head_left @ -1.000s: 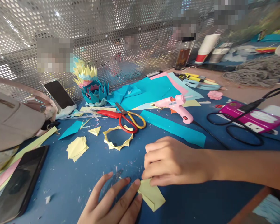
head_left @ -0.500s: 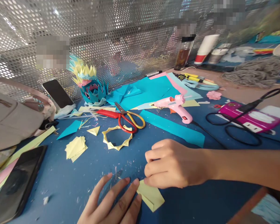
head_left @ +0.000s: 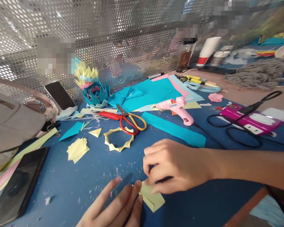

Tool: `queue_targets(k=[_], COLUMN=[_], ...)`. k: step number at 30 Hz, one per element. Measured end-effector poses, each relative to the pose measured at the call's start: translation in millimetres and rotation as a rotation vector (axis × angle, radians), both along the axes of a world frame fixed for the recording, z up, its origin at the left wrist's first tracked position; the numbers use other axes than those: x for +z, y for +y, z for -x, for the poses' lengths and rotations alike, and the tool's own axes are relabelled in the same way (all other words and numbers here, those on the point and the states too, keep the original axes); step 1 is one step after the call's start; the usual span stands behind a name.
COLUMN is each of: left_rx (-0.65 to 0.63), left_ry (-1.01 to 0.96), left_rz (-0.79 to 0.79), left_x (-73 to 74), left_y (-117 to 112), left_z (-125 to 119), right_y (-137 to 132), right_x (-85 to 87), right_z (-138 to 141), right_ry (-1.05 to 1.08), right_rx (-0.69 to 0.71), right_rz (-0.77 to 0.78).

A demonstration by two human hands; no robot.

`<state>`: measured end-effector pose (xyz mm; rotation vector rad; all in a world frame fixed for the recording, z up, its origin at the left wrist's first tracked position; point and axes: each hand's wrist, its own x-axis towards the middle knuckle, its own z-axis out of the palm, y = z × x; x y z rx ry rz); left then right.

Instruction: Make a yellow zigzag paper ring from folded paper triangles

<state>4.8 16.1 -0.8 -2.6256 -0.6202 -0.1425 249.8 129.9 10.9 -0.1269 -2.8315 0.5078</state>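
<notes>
A small folded piece of yellow paper (head_left: 152,198) lies on the blue table (head_left: 68,183) near the front edge. My right hand (head_left: 175,165) is curled over its upper edge, thumb and fingertips pinching the fold. My left hand (head_left: 115,206) lies flat beside it, fingers stretched out, the fingertips pressing the paper's left corner. Just beyond my hands sits a yellow ring of folded paper points (head_left: 118,140), and to its left a small stack of folded yellow pieces (head_left: 77,149).
Red-and-yellow scissors (head_left: 125,119), a pink glue gun (head_left: 176,107) with black cord, a teal paper strip (head_left: 174,129) and teal sheets lie behind. A paper flower (head_left: 92,86) stands by the perforated metal screen. A black phone (head_left: 19,186) and a bag (head_left: 11,119) are at left, a magenta power strip (head_left: 251,119) at right.
My right hand has shifted slightly left and lower over the yellow paper, closing tighter on its fold. My left fingers slid a little along the paper's corner.
</notes>
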Motion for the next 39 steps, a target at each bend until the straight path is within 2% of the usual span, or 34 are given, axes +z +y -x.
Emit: queue_targets(k=[3,7,12,15,20,24,25,27,30,33,35,39], left_rx=[-0.066,-0.058,0.098,0.141,0.152,0.051,0.071,0.129,0.117,0.349,0.419,0.567], left_ry=[0.034,0.007,-0.149,-0.24,-0.299,-0.24,-0.266,-0.4,-0.668,-0.696,-0.643,-0.717], left_rz=[-0.016,-0.001,0.095,0.143,0.142,0.107,0.106,0.109,0.166,0.463,0.587,0.696], left_x=[1.3,-1.8,-11.9,-16.3,-12.7,-12.5,-14.2,-17.8,-17.1,-7.1,-0.1,6.4], left_y=[2.7,1.9,-5.4,-7.4,-5.3,-4.4,-4.5,-4.3,-0.9,7.1,13.3,21.9], left_z=[1.7,3.2,0.8,-1.1,-1.4,-4.2,-5.9,-10.0,-14.5,-17.2,-20.3,-30.6], right_y=[-4.7,-12.9,-18.6,-20.5,-23.0,-24.9,-25.2,-25.4,-24.3,-22.6,-21.7,-20.8], right_x=[-7.5,-8.8,-4.4,-4.0,-5.4,-8.0,-8.7,-9.9,-10.7,-10.1,-9.3,-7.9], right_z=[2.6,6.2,7.2,7.6,8.9,9.1,9.1,9.3,10.1,11.2,11.5,10.8], right_ry=[0.009,-0.065,-0.118,-0.135,-0.124,-0.083,-0.072,-0.052,-0.02,0.009,0.035,0.091], right_rx=[-0.195,-0.325,-0.376,-0.405,-0.397,-0.373,-0.364,-0.35,-0.345,-0.341,-0.344,-0.375], right_rz=[0.196,0.245,0.248,0.261,0.261,0.265,0.266,0.265,0.266,0.274,0.285,0.323])
